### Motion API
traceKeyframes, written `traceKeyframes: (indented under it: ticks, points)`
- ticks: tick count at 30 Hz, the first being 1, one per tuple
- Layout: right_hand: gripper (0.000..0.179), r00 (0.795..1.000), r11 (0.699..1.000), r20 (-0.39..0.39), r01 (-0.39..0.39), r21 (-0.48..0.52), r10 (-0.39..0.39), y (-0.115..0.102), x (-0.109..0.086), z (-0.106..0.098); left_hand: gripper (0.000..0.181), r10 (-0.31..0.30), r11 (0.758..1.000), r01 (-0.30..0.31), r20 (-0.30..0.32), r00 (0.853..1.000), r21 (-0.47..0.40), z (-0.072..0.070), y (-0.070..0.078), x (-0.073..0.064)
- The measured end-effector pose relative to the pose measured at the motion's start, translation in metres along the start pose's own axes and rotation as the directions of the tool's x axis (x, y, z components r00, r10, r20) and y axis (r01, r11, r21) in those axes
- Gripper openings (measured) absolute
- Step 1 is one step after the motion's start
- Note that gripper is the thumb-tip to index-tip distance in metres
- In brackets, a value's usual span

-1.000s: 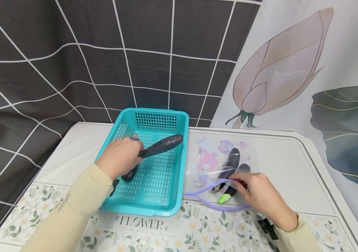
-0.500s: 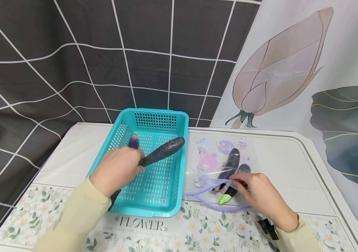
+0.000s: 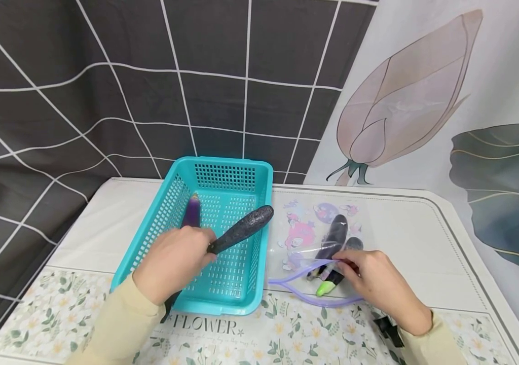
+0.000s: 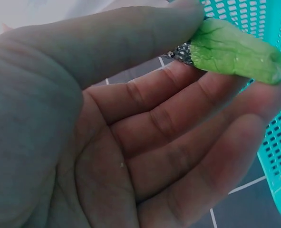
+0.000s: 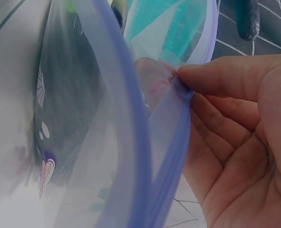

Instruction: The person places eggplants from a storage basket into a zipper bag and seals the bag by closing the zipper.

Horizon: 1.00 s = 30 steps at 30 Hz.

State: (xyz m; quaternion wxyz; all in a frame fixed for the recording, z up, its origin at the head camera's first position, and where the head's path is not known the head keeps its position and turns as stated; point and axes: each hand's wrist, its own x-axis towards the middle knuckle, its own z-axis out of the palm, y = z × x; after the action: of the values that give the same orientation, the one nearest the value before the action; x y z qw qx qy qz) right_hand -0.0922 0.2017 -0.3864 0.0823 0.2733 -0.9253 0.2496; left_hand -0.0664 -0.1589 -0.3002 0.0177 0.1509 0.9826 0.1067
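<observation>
My left hand (image 3: 175,261) is over the teal basket (image 3: 266,258) and holds a dark, speckled eggplant (image 3: 243,226) by its stem end. In the left wrist view, thumb and fingers pinch its green cap (image 4: 235,51); the dark body slants up to the right in the head view. Inside the basket, a purple eggplant (image 3: 192,210) lies along the left side, partly hidden behind my hand. To the right, my right hand (image 3: 380,284) pinches the purple-edged lip of a clear zip bag (image 3: 299,235), keeping its mouth apart. Several eggplants (image 3: 336,234) lie in the bag.
The basket and bag lie side by side on a white table (image 3: 419,233) with a floral cloth (image 3: 314,337) along its front. Behind stands a dark curtain (image 3: 214,96) with white grid lines, and a flower-printed sheet (image 3: 423,101) hangs at the right.
My left hand has drawn a little nearer and to the right with the dark eggplant, uncovering more of the purple eggplant in the basket. The right hand and the bag have stayed still.
</observation>
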Motion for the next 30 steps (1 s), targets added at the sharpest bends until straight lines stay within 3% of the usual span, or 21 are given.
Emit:
traceKeyframes:
  ticks: [14, 30]
  points:
    - [0.014, 1.0, 1.0, -0.02, 0.021, 0.001, -0.021, 0.0, 0.0, -0.001, 0.018, 0.009, 0.999, -0.011, -0.024, 1.0, -0.05, 0.009, 0.015, -0.012]
    - [0.016, 0.999, 1.0, -0.034, 0.029, -0.004, -0.029, 0.0, 0.0, -0.001, 0.019, 0.111, 0.993, -0.113, -0.041, 0.993, -0.045, 0.021, 0.03, -0.021]
